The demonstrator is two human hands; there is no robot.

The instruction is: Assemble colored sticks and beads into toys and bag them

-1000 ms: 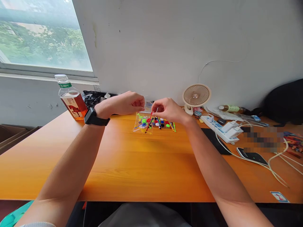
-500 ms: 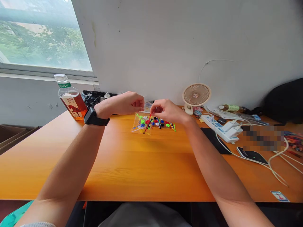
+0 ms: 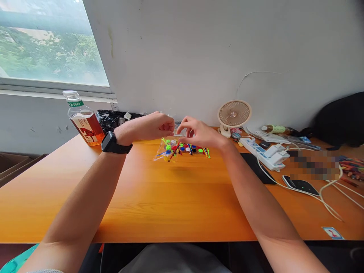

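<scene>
Plastic sticks and discs [image 3: 169, 149] sat inside the clear bag [image 3: 158, 156], pinched by the left hand [image 3: 155, 125] over the bench [image 3: 148, 204]; the right hand [image 3: 202, 132], fingers parted, hovered beside it. Loose pieces [image 3: 196, 149] lay nearby. Amber drink [image 3: 97, 138] partly filled the bottle [image 3: 85, 123].

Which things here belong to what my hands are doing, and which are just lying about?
Likely in use:
clear bag with coloured pieces, apparently held by left hand
coloured pieces beside it, near right hand

Lying about:
drink bottle
fan
power strip
picture card
</scene>
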